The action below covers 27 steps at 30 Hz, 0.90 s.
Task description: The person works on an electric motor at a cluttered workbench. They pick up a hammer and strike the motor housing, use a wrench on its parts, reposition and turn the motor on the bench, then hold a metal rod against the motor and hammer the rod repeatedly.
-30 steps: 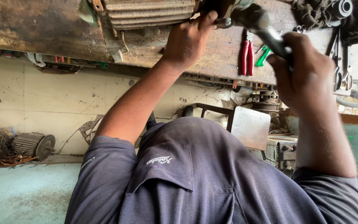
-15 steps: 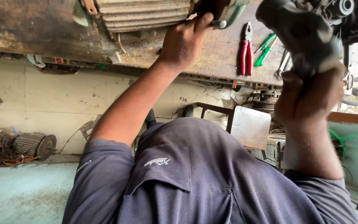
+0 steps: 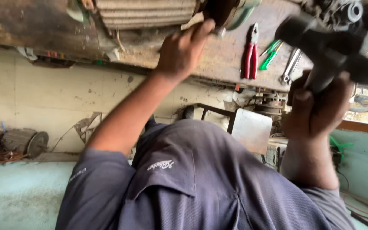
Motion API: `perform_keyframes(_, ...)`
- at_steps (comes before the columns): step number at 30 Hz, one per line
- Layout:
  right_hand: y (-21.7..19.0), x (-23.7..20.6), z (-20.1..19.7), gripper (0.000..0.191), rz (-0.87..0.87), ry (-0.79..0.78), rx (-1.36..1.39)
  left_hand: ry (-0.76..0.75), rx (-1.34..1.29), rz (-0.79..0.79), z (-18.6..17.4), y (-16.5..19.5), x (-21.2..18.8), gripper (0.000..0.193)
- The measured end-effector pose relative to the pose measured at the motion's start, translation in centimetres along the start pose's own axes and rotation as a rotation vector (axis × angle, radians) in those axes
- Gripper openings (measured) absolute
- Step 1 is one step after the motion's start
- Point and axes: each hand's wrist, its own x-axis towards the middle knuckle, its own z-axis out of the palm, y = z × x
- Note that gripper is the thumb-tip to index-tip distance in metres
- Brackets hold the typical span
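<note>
Workbench point(image 3: 35, 30): rusty, worn top spanning the upper part of the view; its near edge runs left to right just above the pale wall point(image 3: 43, 98). The bare stretch lies left of the motor.
Electric motor point(image 3: 145, 12): ribbed grey housing lying on the bench at top centre. The ribs run left to right, so the long axis lies along the bench edge; its right end points toward the left hand. The top of the housing is cut off by the frame.
Dark power tool point(image 3: 333, 38): bulky black body, blurred, raised over the bench's right end. The body lies roughly left to right, with the handle dropping down into the right hand.
Right hand point(image 3: 316, 115): fingers closed around the tool's handle, holding it clear of the bench.
Left hand point(image 3: 182, 53): arm stretched up and forward, fingers curled against the motor's right end; whether it clamps a part there cannot be told.
Red-handled pliers point(image 3: 250, 51): flat on the bench between the two hands, jaws pointing away from the person.
Green-handled screwdriver point(image 3: 270, 55): just beside the pliers, lying at a slant.
Wrench point(image 3: 289, 66): near the bench edge, just right of the screwdriver, close to the right hand.
Small ribbed motor point(image 3: 24, 142): on the floor at far left, well apart from both hands.
</note>
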Motion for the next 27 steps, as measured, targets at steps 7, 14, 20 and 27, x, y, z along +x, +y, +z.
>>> perform_keyframes(7,2.3,-1.2,-0.3,0.022,0.103,-0.128,-0.1,0.139,-0.084,0.035,-4.5,2.7,1.9,0.027)
perform_keyframes(14,4.6,-2.4,0.0,0.023,0.132,-0.103,-0.111,0.008,-0.049,0.066,-7.6,3.3,4.5,0.035)
perform_keyframes(20,4.7,-2.8,-0.1,0.023,0.127,-0.1,-0.178,-0.058,-0.029,0.011,-6.3,3.6,4.6,0.033)
perform_keyframes(27,5.1,-3.2,0.0,0.024,0.114,-0.104,-0.176,-0.016,0.012,0.067,-5.6,2.7,4.0,0.035)
